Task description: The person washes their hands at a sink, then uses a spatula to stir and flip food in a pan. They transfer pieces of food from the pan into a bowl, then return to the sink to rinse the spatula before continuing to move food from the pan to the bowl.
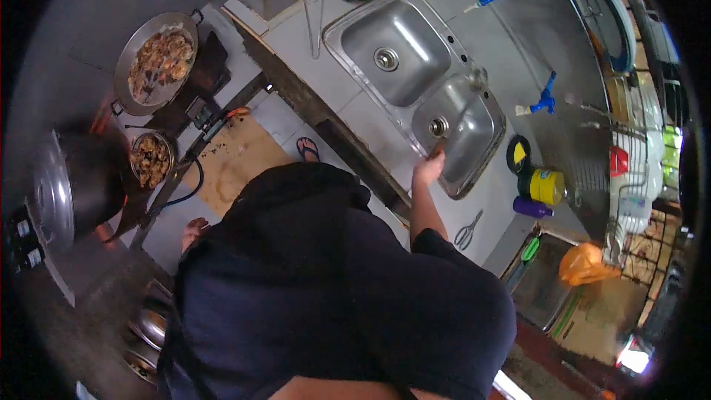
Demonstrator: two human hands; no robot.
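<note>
sink (474,150), right basin: your hand (429,169) grips a brown handle (438,150) at its near rim, fingers clamped around it. scissors (468,230) lie nearer on the counter (355,115).

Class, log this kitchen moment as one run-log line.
right hand: grips brown handle at sink edge | left hand: not in view | scissors: on counter | pan of food: on stove

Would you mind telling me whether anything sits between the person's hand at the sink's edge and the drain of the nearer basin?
Nothing visible does. The hand is at the rim of the nearer basin, gripping something thin and brown I cannot identify, and the steel between it and the drain looks bare. Which hand it is, I cannot tell.
</note>
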